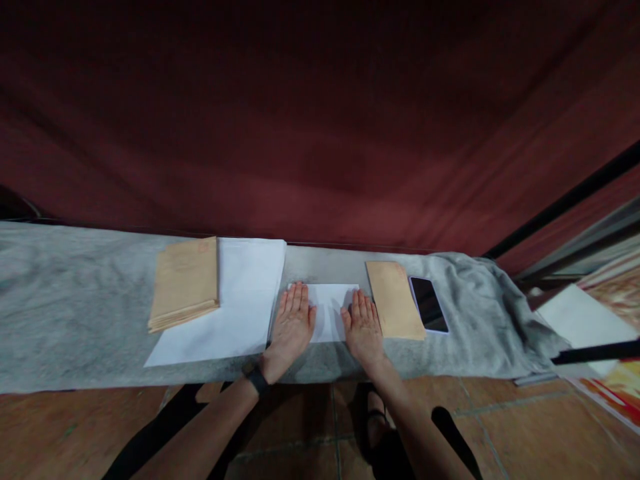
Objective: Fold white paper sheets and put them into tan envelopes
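A small white sheet of paper [327, 313], possibly folded, lies flat in front of me. My left hand [293, 321] rests palm down on its left end, fingers stretched out. On its right end lies my right hand [363, 325], also flat with fingers extended. Just right of that hand is a brown envelope [397, 300]. To the left, large white sheets [247, 293] lie close to my left hand, with a stack of brown envelopes [186, 280] on top of them.
A phone [430, 305] with a dark screen lies beside the single envelope. Grey cloth [75, 300] covers the narrow table and bunches up at the right. A dark red curtain [320, 133] hangs behind. Black bars [595, 352] and papers [587, 320] stand at far right.
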`<act>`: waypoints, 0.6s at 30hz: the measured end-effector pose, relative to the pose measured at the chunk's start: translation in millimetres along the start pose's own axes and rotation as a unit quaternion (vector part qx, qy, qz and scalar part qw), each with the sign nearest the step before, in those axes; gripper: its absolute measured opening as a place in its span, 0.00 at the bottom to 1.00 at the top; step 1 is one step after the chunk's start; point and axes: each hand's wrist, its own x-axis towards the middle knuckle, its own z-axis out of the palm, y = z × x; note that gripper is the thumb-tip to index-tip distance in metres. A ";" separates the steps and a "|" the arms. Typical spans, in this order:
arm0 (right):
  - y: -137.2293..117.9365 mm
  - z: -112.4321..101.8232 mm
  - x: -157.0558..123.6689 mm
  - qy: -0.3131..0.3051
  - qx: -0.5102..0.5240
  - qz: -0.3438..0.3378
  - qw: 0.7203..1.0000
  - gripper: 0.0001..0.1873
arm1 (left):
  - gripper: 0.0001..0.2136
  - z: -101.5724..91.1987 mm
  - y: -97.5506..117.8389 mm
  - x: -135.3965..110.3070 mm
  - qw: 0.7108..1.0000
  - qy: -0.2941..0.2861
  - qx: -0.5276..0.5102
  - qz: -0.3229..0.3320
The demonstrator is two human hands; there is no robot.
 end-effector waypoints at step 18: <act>-7.5 -2.3 -1.7 -0.076 -0.009 -0.083 0.994 0.30 | 0.25 -6.4 5.4 -14.5 0.989 -0.064 -0.018 0.133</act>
